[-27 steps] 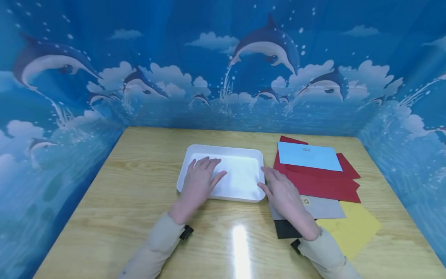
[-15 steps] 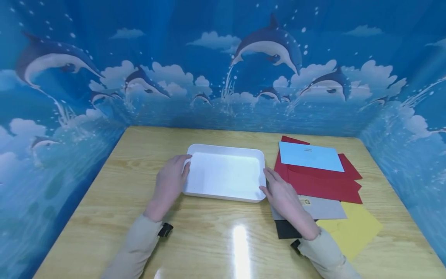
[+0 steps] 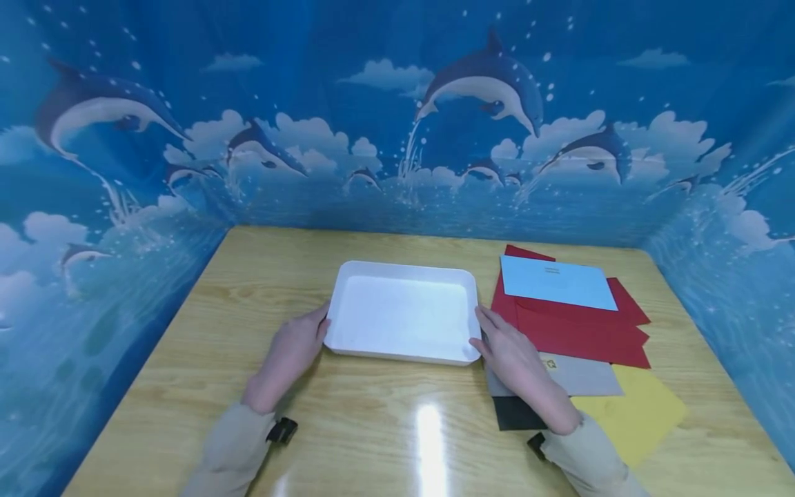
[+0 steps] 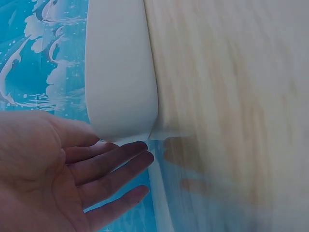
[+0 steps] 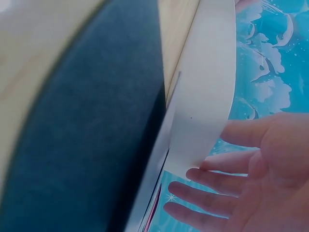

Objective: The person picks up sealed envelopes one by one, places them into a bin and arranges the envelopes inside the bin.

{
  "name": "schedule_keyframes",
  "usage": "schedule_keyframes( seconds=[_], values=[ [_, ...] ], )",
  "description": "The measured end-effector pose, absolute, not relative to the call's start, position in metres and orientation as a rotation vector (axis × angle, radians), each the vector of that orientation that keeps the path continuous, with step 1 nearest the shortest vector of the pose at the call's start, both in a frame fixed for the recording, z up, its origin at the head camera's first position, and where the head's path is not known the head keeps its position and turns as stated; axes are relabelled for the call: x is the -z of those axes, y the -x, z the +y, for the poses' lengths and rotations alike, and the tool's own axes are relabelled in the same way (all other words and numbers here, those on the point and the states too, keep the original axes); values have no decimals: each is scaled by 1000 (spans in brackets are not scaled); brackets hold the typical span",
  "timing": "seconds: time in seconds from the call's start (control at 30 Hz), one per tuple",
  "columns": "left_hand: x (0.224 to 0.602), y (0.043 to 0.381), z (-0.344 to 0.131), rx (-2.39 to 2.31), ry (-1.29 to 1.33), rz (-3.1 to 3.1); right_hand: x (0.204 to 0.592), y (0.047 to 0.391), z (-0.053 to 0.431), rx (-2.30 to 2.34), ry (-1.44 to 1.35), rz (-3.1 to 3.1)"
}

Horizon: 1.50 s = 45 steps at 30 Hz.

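A shallow white rectangular tray [image 3: 404, 314] lies on the table between my hands. At its left end is my left hand [image 3: 297, 345], thumb and fingertips right at the outer wall; in the left wrist view the fingers [image 4: 113, 181] are extended and slightly spread beside the tray's end. My right hand [image 3: 512, 355] stands at the opposite end, thumb toward the near right corner. In the right wrist view its nearly straight fingers [image 5: 207, 198] reach to the tray's outer wall [image 5: 205, 72]. The tray's inside holds nothing.
Right of the tray lies a spread of envelopes: light blue [image 3: 557, 281] on top, red ones [image 3: 584, 338] below, then grey [image 3: 586, 375], black [image 3: 517, 414] and yellow [image 3: 633, 414]. My right forearm passes over some. A dolphin-print backdrop [image 3: 385, 138] surrounds the wooden table [image 3: 366, 428].
My left hand has moved left from over the tray's inside to its left outer end. The right hand stays at the right end.
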<state>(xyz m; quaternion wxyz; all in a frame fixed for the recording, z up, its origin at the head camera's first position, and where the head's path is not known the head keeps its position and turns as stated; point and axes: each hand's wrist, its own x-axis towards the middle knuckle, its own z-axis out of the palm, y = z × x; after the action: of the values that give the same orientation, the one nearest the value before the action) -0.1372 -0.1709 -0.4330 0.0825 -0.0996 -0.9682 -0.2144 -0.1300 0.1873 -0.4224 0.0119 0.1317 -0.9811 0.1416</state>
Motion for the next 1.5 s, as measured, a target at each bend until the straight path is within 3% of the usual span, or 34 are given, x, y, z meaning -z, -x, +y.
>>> schedule_keyframes(
  seconds=[0.33,0.97,1.5],
  values=[
    [432,126,-168,555,317,-2844,423,123,188,-431,-433,-3014],
    [432,102,-134,349,766,-2704,420,117,196,-381,-440,-3026],
    [442,108,-133,71,773,-2628,417,123,205,-409,-555,-3067]
  ],
)
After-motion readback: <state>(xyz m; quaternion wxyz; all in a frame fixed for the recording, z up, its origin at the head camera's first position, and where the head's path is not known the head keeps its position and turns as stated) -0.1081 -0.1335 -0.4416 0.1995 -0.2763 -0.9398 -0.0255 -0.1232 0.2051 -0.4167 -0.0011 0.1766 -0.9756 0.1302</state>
